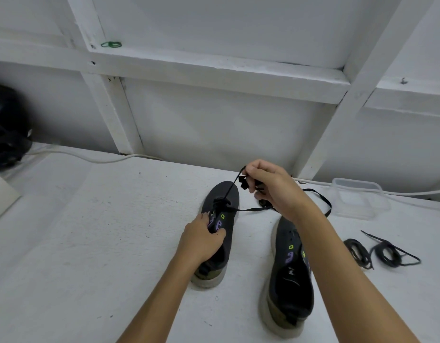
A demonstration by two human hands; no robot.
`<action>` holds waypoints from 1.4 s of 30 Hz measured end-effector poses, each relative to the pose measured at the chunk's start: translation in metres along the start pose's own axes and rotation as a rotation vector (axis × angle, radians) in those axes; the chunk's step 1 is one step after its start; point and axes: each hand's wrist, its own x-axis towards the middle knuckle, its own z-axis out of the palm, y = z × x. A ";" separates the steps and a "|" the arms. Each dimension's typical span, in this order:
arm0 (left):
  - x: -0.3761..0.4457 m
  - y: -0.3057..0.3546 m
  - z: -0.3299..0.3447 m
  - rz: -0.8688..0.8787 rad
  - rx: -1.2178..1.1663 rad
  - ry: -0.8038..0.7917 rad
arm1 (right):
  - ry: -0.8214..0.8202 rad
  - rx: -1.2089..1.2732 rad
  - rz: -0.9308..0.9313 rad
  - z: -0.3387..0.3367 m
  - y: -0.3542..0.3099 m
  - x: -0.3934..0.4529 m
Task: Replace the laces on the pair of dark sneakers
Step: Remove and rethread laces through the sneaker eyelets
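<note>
Two dark sneakers with purple and green eyelet marks stand toe-away on the white surface. My left hand [203, 237] grips the tongue area of the left sneaker [220, 194]. A flat black lace [230, 188] runs through that shoe's front eyelets. My right hand [272, 188] pinches the bunched lace ends above and right of the toe, pulling one strand taut. The rest of the lace loops on the surface behind my right wrist. The right sneaker [287, 280] stands unlaced beneath my right forearm.
Two coiled dark laces [385, 252] lie right of the right sneaker. A clear plastic container [360, 198] sits at the back right. A white cable [90, 158] runs along the wall. A black helmet-like object [6, 127] is at far left.
</note>
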 end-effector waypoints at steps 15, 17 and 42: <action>0.044 0.017 -0.034 0.031 -0.389 0.475 | 0.051 -0.465 -0.009 0.012 0.015 0.015; 0.048 0.000 -0.044 -0.086 -0.465 0.538 | 0.082 -0.529 0.010 0.006 0.029 0.014; 0.054 0.015 -0.029 0.581 0.216 0.014 | -0.012 -0.885 0.100 -0.005 0.038 0.013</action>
